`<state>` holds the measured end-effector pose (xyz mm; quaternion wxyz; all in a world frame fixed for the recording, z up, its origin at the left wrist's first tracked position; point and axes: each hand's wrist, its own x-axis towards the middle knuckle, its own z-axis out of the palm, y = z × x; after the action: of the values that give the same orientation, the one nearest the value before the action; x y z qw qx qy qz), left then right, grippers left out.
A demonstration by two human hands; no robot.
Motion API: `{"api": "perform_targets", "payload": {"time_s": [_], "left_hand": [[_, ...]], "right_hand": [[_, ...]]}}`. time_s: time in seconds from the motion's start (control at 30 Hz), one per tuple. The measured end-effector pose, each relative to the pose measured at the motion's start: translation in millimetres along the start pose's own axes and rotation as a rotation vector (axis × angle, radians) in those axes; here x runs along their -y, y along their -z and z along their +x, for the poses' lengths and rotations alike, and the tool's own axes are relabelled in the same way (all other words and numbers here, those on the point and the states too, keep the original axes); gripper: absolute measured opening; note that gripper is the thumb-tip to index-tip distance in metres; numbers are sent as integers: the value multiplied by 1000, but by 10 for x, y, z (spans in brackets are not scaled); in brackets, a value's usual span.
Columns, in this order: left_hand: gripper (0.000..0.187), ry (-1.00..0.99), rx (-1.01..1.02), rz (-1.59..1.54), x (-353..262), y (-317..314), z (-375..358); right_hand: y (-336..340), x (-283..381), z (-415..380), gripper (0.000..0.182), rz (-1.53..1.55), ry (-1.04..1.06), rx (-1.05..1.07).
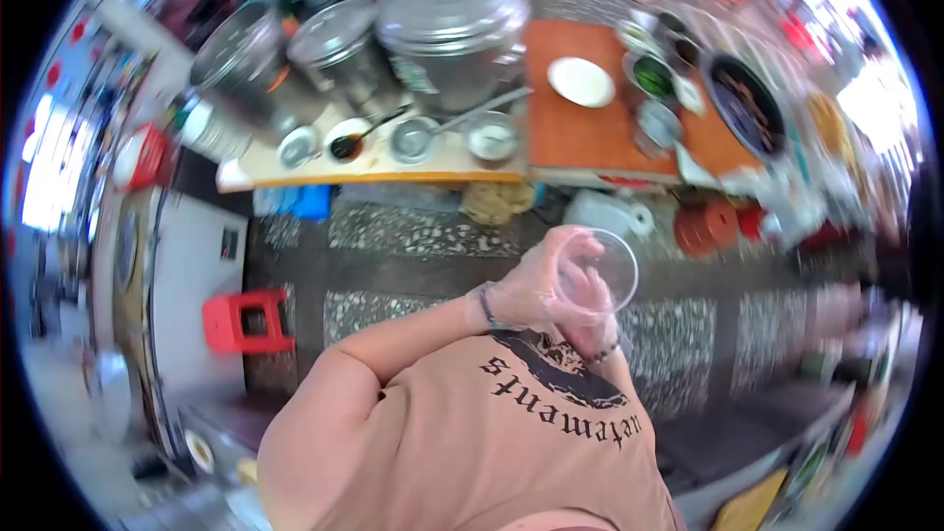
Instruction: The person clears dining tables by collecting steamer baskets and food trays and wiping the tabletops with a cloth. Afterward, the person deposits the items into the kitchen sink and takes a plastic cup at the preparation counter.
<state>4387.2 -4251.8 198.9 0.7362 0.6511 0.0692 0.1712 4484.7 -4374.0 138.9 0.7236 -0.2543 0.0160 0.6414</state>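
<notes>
A clear plastic cup (pixel 618 273) with a round rim is held in front of my chest, its mouth facing up toward me. My left hand (pixel 536 287), in a thin see-through glove, closes around the cup's left side. Close against the cup's lower side is my right hand (pixel 591 326), its fingers showing through the clear plastic and seeming to grip it. Part of the right hand is hidden behind the cup and the left hand. I cannot make out any contents in the cup.
Ahead stands a counter (pixel 374 175) with large lidded steel pots (pixel 452 34) and several bowls. To its right, an orange-brown tabletop (pixel 570 143) holds a white plate (pixel 581 82), chopped greens (pixel 652 76) and a dark basin (pixel 744 106). A red stool (pixel 248 323) is on the floor at left.
</notes>
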Motion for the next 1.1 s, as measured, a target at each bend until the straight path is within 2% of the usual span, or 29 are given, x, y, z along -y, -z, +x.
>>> {"api": "perform_targets", "payload": {"time_s": [0.03,0.07,0.1,0.17,0.2,0.23,0.3,0.43,0.5,0.57,0.6,0.63,0.7,0.73,0.8,0.83,0.93,1.03,1.1], "left_hand": [[101,-7,-86,11,14,155,49],[101,-58,-170,23,76,262,102],[101,-108,-255,38,158,341,154],[99,-123,-450,29,292,519,192],[99,-145,-549,98,317,593,203],[99,-164,-649,168,339,649,205],[99,-168,-825,216,300,695,230],[99,-219,-1006,228,208,804,418],[99,-181,-1019,192,210,875,506],[100,-109,-1141,273,233,1027,601],[100,-27,-1154,350,216,1081,612],[99,-18,-1192,287,253,1161,636],[97,-53,-1188,207,270,1432,773],[97,-28,-1164,270,315,1620,789],[95,-76,-1171,172,332,2062,873],[95,-114,-1107,151,429,2333,851],[95,-92,-1063,134,441,2540,938],[88,-111,-1104,198,456,2445,1037],[95,-90,-1066,231,478,2515,1062]], "right_hand": [[-105,55,173,53,-60,-27,53],[-15,114,340,50,-119,-63,-34],[155,219,507,50,-139,-120,-21],[437,472,880,44,-261,-170,-52],[317,634,973,40,-233,-205,-154],[466,789,1114,36,-227,-225,-116],[632,1151,1426,35,-329,-233,-211],[881,1854,2192,35,-429,-220,-281],[1227,2152,2527,38,-389,-220,-313],[1289,2294,2970,41,-319,-215,-324],[1125,2291,3098,42,-422,-175,-391],[926,2226,3268,43,-525,-139,-462],[886,2224,3559,49,-471,-63,-423],[859,2210,3668,52,-422,1,-483],[801,2114,4045,56,-291,136,-587],[889,2079,4103,57,-213,194,-641],[1040,2136,4241,60,-117,210,-735],[1095,2250,4337,63,-149,192,-748],[1078,2184,4238,64,-245,127,-782]]}}
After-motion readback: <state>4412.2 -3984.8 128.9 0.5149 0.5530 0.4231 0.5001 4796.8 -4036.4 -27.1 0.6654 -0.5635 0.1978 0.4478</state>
